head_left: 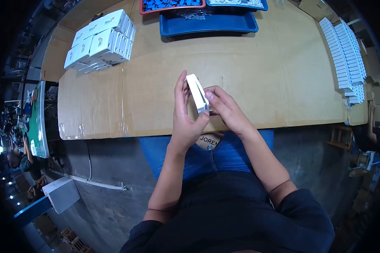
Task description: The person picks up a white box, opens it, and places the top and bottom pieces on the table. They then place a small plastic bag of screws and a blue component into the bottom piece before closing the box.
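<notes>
Above the near edge of the cardboard-covered table (pixel 236 84), a small white box (pixel 196 92) is held on edge between both hands. My left hand (pixel 186 109) grips it from the left, with the thumb at its lower end and the fingers along its far side. The fingers of my right hand (pixel 225 107) are pinched against the box's right side, where a dark narrow gap shows. What lies inside the box cannot be made out.
White boxes (pixel 101 42) are stacked at the back left. Rows of white boxes (pixel 344 59) stand at the right edge. At the back are an empty blue tray (pixel 209 26), a red tray of blue pieces (pixel 171 5) and a blue tray of white pieces (pixel 238 3).
</notes>
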A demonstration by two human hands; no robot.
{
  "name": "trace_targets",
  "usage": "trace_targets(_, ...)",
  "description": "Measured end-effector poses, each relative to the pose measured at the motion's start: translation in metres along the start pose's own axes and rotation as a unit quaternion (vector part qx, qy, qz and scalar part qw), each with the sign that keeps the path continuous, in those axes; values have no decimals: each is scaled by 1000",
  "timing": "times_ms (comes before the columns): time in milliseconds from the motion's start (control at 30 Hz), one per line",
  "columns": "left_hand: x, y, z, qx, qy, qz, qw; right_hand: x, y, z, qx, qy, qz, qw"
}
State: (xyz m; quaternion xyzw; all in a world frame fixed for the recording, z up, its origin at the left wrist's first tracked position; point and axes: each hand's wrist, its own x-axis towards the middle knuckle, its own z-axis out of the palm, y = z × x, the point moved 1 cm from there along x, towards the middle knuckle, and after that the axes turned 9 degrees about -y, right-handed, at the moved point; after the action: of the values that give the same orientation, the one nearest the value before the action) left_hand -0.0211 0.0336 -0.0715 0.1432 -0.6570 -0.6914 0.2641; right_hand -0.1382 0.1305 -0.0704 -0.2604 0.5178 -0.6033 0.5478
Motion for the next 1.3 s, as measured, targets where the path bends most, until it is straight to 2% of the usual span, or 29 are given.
trace_targets(133, 0, 6, 2, 34, -33, 2, 999, -3, -10, -2, 33, -20, -9, 999)
trace_targets(200, 0, 7, 4, 71, -53, 38, 995, -3, -3, -5, 31, -18, -32, 999)
trace_targets(233, 0, 11, 7, 6, -45, 45, 998, 0, -3, -5, 30, -26, -55, 998)
trace_targets(267, 0, 13, 10, 6, -48, 50, 998, 0, -4, -3, 27, -25, -61, 997)
trace_targets(333, 0, 12, 13, -120, 46, -9, 992, -3, -6, 8, -9, -5, -132, 991)
trace_targets(400, 0, 3, 9, -108, 27, -7, 994, -6, -9, 14, -56, -21, -156, 986)
trace_targets(467, 0, 3, 15, -154, 61, -34, 986, -8, -5, 20, -165, 21, -238, 957)
trace_targets(500, 1, 6, 19, -155, 72, -28, 985, -10, -8, 23, -224, 36, -246, 942)
trace_targets(600, 0, 4, 21, -130, 91, -5, 987, -13, -10, 29, -276, 56, -273, 920)
trace_targets(733, -1, 7, 26, -132, 99, 45, 985, -13, 5, 39, -279, 61, -313, 906)
trace_targets(1167, -14, 5, 30, -107, 66, 50, 991, -23, 16, 46, -330, 107, -367, 863)
trace_targets(1300, -16, 6, 30, -141, 79, 40, 986, -21, 18, 46, -295, 106, -366, 876)
